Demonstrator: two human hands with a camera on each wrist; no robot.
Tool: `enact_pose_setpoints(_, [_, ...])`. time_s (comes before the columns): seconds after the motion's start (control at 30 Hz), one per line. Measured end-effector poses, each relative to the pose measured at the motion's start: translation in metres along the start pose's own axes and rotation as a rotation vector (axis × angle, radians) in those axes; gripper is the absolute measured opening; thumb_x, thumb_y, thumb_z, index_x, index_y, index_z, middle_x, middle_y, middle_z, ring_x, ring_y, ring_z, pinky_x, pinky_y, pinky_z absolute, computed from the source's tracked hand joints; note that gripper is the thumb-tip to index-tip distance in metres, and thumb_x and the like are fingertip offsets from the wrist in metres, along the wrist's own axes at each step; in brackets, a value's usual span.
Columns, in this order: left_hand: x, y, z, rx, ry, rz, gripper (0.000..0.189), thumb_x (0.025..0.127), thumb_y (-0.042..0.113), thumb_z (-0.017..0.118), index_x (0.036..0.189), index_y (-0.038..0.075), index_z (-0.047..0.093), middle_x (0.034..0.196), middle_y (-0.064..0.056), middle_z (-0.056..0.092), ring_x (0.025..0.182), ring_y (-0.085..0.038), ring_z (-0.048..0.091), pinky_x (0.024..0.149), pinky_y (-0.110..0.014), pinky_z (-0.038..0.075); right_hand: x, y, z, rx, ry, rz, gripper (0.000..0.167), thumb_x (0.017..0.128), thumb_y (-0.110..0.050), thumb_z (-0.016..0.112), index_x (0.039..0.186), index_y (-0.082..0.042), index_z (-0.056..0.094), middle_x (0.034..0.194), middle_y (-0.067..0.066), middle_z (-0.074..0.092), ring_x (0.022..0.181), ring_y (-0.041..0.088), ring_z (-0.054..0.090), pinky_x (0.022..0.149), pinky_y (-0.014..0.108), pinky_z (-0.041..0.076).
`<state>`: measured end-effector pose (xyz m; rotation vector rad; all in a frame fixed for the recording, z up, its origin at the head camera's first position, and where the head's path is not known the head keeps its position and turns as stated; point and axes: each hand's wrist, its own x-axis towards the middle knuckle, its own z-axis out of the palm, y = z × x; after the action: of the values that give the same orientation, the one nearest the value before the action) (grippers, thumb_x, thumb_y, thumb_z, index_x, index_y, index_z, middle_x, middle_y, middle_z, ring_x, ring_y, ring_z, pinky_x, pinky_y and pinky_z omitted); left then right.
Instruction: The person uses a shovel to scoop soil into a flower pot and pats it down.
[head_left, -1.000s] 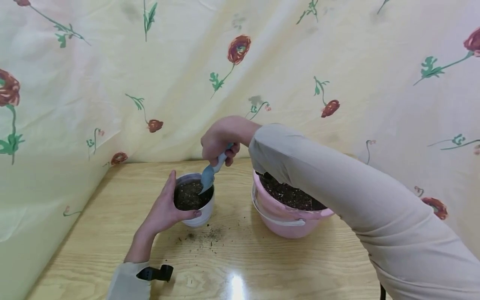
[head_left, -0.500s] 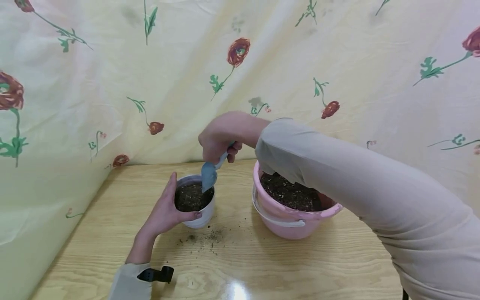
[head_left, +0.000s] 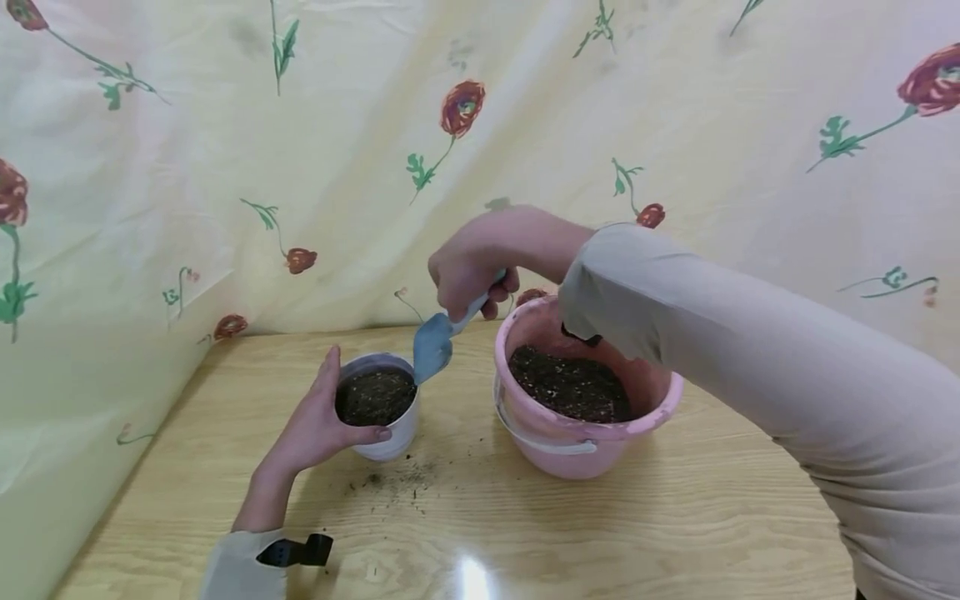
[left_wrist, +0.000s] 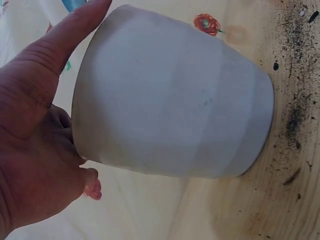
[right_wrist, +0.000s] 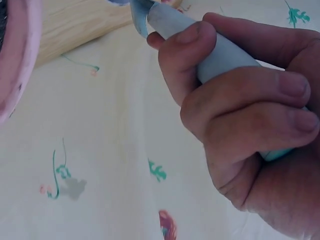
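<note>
My left hand [head_left: 318, 425] grips the rim of a white flower pot [head_left: 392, 437], thumb on the near side and fingers round the far left. Dark soil [head_left: 375, 397] fills the pot to a little below its rim. In the left wrist view the pot [left_wrist: 170, 95] stands on the table, its ridged side facing me. My right hand [head_left: 476, 262] holds a small blue garden trowel [head_left: 432, 348] by its handle. The blade points down, its tip at the pot's right rim. The right wrist view shows fingers curled round the pale trowel handle [right_wrist: 220, 55].
A pink bucket [head_left: 562, 458] with a white handle stands right of the pot, partly filled with soil [head_left: 570, 387], under my right forearm. Spilled soil [head_left: 405, 479] lies on the wooden table [head_left: 585, 533] in front of the pot. A flowered cloth [head_left: 360, 167] hangs behind.
The trowel has lifted from the soil in the pot and moved right to the rim. My right arm has shifted right, uncovering more of the bucket. The left hand still grips the pot.
</note>
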<state>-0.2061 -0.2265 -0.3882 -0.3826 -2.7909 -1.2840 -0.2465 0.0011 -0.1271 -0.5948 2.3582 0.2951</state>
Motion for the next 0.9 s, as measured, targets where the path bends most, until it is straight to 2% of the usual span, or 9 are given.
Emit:
enact_pose_setpoints(0.23, [0.004, 0.012, 0.000, 0.021, 0.015, 0.070, 0.143, 0.057, 0.049, 0.091, 0.155, 0.021, -0.010, 0.161, -0.011, -0.001, 0.144, -0.040, 0.012, 0.107, -0.062, 0.024, -0.027, 0.031, 0.007, 0.096, 0.054, -0.089, 0.022, 0.078, -0.007, 0.041, 0.058, -0.017, 0.040, 0.058, 0.000, 0.046, 0.046, 0.011, 0.029, 0.044, 0.025, 0.026])
enact_pose_setpoints(0.37, [0.008, 0.021, 0.001, 0.034, -0.001, 0.085, 0.142, 0.058, 0.050, 0.090, 0.154, 0.023, -0.011, 0.161, -0.010, -0.003, 0.144, -0.039, 0.012, 0.108, -0.062, 0.024, -0.038, 0.047, 0.010, 0.118, 0.065, -0.117, 0.022, 0.081, -0.008, 0.042, 0.060, -0.016, 0.043, 0.060, 0.000, 0.046, 0.045, 0.011, 0.029, 0.044, 0.026, 0.028])
enact_pose_setpoints(0.63, [0.020, 0.041, 0.009, 0.070, -0.038, 0.125, 0.141, 0.059, 0.048, 0.090, 0.155, 0.017, -0.009, 0.161, -0.011, -0.002, 0.145, -0.036, 0.011, 0.111, -0.057, 0.024, -0.049, 0.077, 0.018, 0.164, 0.036, -0.162, 0.024, 0.088, -0.013, 0.047, 0.064, -0.014, 0.050, 0.064, 0.001, 0.051, 0.046, 0.010, 0.029, 0.044, 0.024, 0.028])
enact_pose_setpoints(0.8, [0.026, 0.055, 0.018, 0.048, -0.080, 0.174, 0.139, 0.061, 0.047, 0.089, 0.154, 0.016, -0.010, 0.161, -0.012, -0.004, 0.146, -0.032, 0.005, 0.112, -0.056, 0.022, -0.055, 0.101, 0.027, 0.203, 0.036, -0.171, 0.027, 0.094, -0.021, 0.051, 0.069, -0.016, 0.058, 0.065, 0.002, 0.050, 0.046, 0.010, 0.029, 0.044, 0.024, 0.028])
enact_pose_setpoints(0.9, [0.030, 0.062, 0.024, 0.037, -0.098, 0.209, 0.138, 0.062, 0.049, 0.088, 0.154, 0.017, -0.010, 0.161, -0.010, -0.005, 0.147, -0.031, 0.003, 0.112, -0.057, 0.021, -0.060, 0.114, 0.032, 0.210, 0.051, -0.175, 0.025, 0.093, -0.020, 0.050, 0.070, -0.015, 0.057, 0.065, 0.001, 0.048, 0.045, 0.010, 0.028, 0.044, 0.024, 0.029])
